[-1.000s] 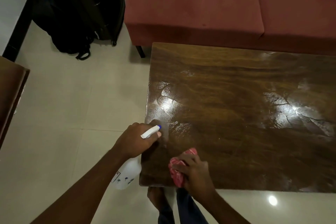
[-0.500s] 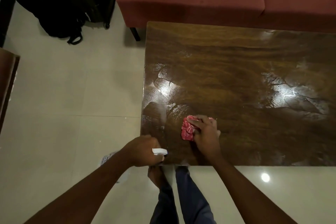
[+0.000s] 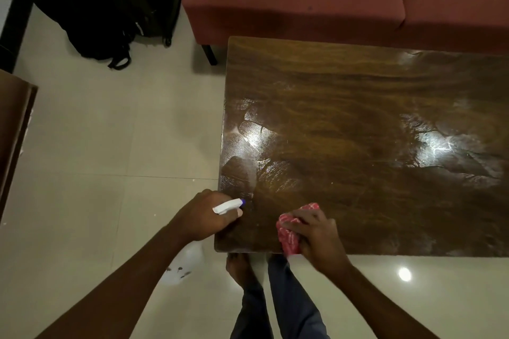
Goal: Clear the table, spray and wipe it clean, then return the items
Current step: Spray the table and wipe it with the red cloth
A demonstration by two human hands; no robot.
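The table (image 3: 358, 124) is seen bare of items, so the clearing looks done. Wet streaks are spread over its left end and its right part, so spraying seems largely finished. At its near left corner a bottle (image 3: 228, 206) is gripped by the left hand (image 3: 205, 216); a red cloth (image 3: 289, 231) is pressed to its near edge under the closed right hand (image 3: 314, 234). Wiping appears barely started (returning the items is left)

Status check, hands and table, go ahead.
Left hand grips spray bottle. Right hand presses red cloth on table. Tabletop unobstructed.
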